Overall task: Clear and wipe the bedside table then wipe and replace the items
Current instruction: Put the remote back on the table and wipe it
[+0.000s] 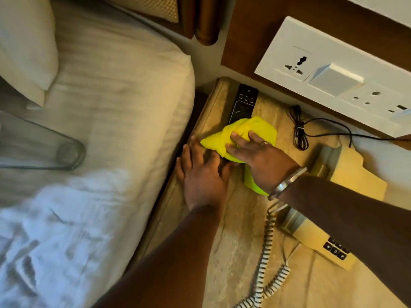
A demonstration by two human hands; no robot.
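The bedside table [240, 236] has a beige marbled top. My right hand [260, 156] presses a yellow cloth [251, 130] flat on it, fingers spread over the cloth. Beside it, my left hand [202, 174] lies flat on the table's left edge, fingers apart, holding nothing. Just beyond the cloth lies a black remote [243, 103], its near end under the cloth. A beige telephone [347, 172] with a coiled cord [266, 252] and keypad [337, 248] sits on the right, partly hidden by my right forearm.
A bundled black cable [299, 127] lies at the table's back. Above it a white socket and switch panel [342, 78] is set in a wooden wall board. The bed [106, 134] with a pillow [24, 45] runs along the left, a glass [42, 145] lying on it.
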